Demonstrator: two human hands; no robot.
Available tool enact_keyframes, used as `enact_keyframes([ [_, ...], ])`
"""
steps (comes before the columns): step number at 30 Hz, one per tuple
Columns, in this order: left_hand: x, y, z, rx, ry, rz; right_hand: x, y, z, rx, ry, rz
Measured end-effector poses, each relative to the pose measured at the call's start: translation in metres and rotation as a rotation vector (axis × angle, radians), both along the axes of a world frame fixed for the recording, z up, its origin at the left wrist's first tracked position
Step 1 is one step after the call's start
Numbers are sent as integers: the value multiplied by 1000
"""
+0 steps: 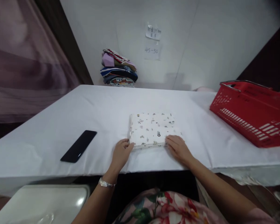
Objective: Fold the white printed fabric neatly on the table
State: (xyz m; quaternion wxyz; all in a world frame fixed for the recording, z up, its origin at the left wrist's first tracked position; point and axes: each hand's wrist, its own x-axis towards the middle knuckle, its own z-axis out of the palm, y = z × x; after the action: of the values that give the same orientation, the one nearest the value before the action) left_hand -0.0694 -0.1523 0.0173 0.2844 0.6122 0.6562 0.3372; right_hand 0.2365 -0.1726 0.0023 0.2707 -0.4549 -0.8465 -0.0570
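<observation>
**Near edge first, with a light touch**

Nearest you, the bracelet (106, 183) sat on the left wrist, clear of the work. Your left hand (123, 152) stood loosely open, fingers half bent beside the left edge, thumb at the near-left corner; no firm grip showed. Your right hand (179, 150) was open and nearly flat, fingertips over the near-right part, gripping nothing visible.

Between them the patterned cloth (151, 132) lay folded into a flat block on the desk (102, 118), its layers showing along the near edge. Good practice here, in my judgement: use the left thumb as a stop, smooth with the right, and bring the layers level without dragging the top one. Too much push would likely have skewed the stack or rucked the white covering.

To the left, a black phone-like slab (78, 147) lay well apart. Farther off, the red basket (247, 115) stood at the right; beyond the far edge rose piled fabrics (119, 71).
</observation>
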Motion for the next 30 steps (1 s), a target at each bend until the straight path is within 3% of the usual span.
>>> enact_keyframes([
  [4, 0, 1, 2, -21, 7, -15, 69, -16, -9, -31, 79, -255],
  [7, -1, 2, 2, -28, 16, -22, 92, -27, -15, -77, 211, -415],
  [16, -2, 2, 2, -33, 32, -35, 55, -22, -11, -269, 283, -492],
  [22, -1, 0, 2, -5, 28, -32, 48, -14, -8, -365, 430, -519],
  [30, -1, 0, 0, -4, 36, -21, 36, -10, 3, -301, 411, -507],
])
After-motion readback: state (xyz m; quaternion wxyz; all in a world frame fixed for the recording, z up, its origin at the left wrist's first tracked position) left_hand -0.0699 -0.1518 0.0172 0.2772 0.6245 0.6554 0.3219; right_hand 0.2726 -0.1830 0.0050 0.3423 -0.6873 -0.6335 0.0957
